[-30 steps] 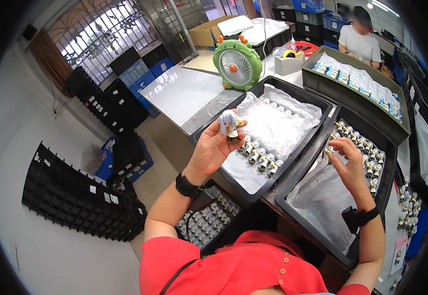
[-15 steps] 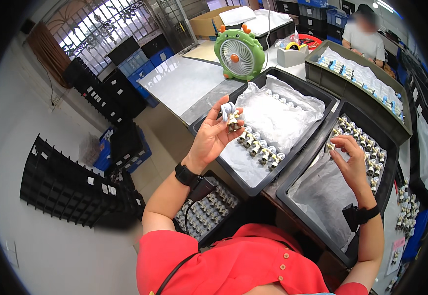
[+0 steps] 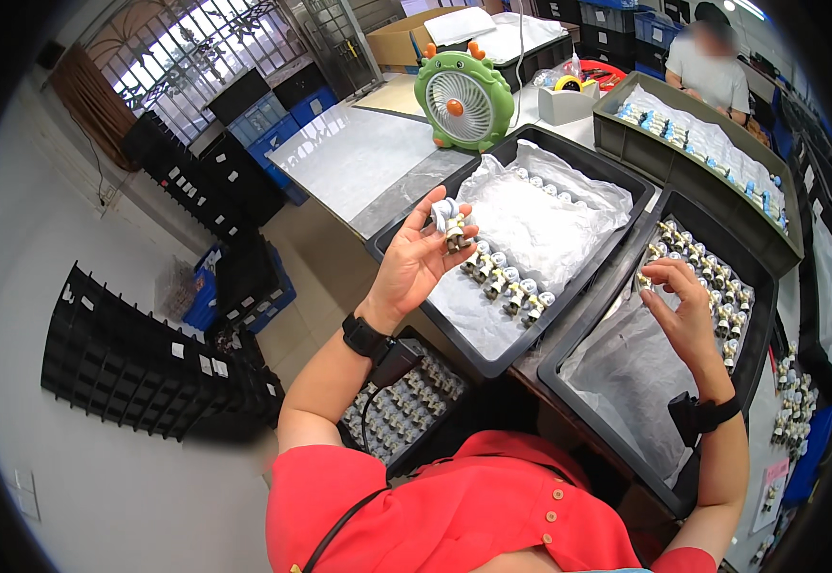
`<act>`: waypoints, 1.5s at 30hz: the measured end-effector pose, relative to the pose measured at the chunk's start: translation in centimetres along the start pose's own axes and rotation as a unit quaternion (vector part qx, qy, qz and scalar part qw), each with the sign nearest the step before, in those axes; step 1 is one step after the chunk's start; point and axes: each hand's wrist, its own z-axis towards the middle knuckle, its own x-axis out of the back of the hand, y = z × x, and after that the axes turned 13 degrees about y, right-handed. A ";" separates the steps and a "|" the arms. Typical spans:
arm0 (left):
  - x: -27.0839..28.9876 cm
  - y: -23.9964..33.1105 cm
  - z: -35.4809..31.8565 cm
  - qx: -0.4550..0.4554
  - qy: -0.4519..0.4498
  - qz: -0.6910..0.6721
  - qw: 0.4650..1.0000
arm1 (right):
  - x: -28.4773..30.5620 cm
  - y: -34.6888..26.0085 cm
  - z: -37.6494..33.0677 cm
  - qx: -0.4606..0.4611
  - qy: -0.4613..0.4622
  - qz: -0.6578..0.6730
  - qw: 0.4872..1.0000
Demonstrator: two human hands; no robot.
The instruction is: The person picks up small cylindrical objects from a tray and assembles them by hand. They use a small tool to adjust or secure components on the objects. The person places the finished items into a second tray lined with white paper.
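Note:
Raised over the left edge of a black tray (image 3: 498, 371) lined with white paper, my left hand (image 3: 410, 263) is closed around a small figurine (image 3: 450, 224) with a pale grey-white head. Rows of similar figurines (image 3: 504, 283) stand on the paper just below it. Above a second black tray (image 3: 557, 390), my right hand (image 3: 683, 304) pinches a small white and yellow figurine (image 3: 645, 281) between thumb and fingertips, which cover much of it. More figurines (image 3: 716, 277) fill that tray's far right part, while wrinkled paper (image 3: 616, 368) covers its near part.
A green fan (image 3: 463, 97) stands behind the trays. At the back right, a grey-green bin (image 3: 693, 158) holds blue-and-white figures, with another person (image 3: 707, 62) beyond. A lower tray of figurines (image 3: 401, 411) lies by my left elbow. Loose figurines (image 3: 794, 401) lie far right.
The figurine in my left hand has tilted slightly with the fingers. My right hand stays almost in place, still pinching its figurine.

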 end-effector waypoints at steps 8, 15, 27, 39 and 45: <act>1.0 -0.3 0.3 -0.006 0.022 -0.011 1.000 | 0.0 -0.1 0.0 -0.015 -0.018 0.004 1.000; 1.9 -0.3 0.7 0.014 0.049 -0.024 0.998 | 0.0 -0.1 -0.1 -0.020 -0.033 0.006 0.999; 6.8 1.0 10.4 -0.181 -0.012 0.822 0.540 | -0.2 0.3 -0.1 -0.021 -0.058 0.005 0.998; 5.1 -1.9 13.6 -0.134 -0.102 0.919 0.358 | 0.2 -0.2 0.1 -0.018 -0.076 0.005 0.997; 6.1 -2.9 14.5 -0.077 -0.162 0.920 0.350 | 0.3 0.1 -0.1 -0.024 -0.082 0.003 0.996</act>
